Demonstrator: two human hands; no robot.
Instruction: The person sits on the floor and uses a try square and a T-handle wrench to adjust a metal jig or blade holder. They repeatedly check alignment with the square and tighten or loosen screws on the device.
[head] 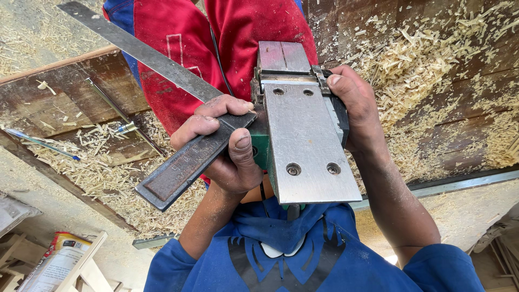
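Note:
I hold an electric planer (303, 146) upside down over my lap, its grey metal sole plate facing up, with a green body beneath. My right hand (359, 108) grips the planer's right side. My left hand (224, 148) is closed on a metal try square, thumb on its thick dark stock (181, 170), which rests against the planer's left edge. The square's long steel blade (135, 48) runs up to the left, over my red trousers (238, 27).
Wood shavings (427, 70) cover a dark wooden board around me. A blue pen (40, 143) and a thin metal rod (121, 116) lie on the left. A printed sack (54, 262) and pale wooden slats (86, 265) sit at the bottom left.

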